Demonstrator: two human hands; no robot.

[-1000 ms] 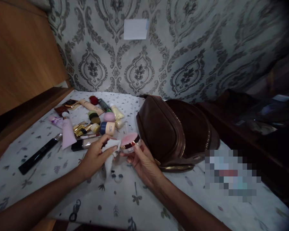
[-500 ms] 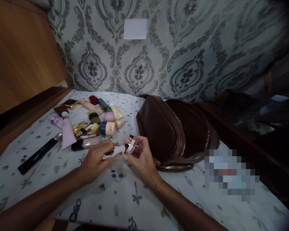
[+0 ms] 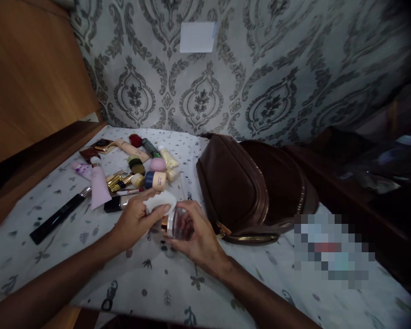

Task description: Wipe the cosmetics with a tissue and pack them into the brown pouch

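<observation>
My right hand (image 3: pixel 205 240) is closed round a clear cosmetic jar (image 3: pixel 179 224) with a shiny copper-coloured band, tipped on its side and pointing left. A white cloth or wipe (image 3: pixel 162 200) is pinched between the thumb and fingers of my left hand (image 3: pixel 134 221), right beside the jar's banded end. Just beyond my left hand lie a foundation bottle with a black cap (image 3: pixel 113 204) and a peach jar with a dark blue lid (image 3: pixel 155 180). The fingers hide part of the cloth and part of the jar.
Several cosmetics cover the cloth at the left, among them a pink tube (image 3: pixel 99 185), a black-handled brush (image 3: pixel 58 223) and a pink egg-shaped item (image 3: pixel 157 164). An unzipped brown leather bag (image 3: pixel 222 178) stands to the right. A patterned wall (image 3: pixel 202 100) closes off the back.
The jar has turned, so its copper band now faces left and more clear body shows. My left hand has raised the white cloth, which is spread wider above the jar.
</observation>
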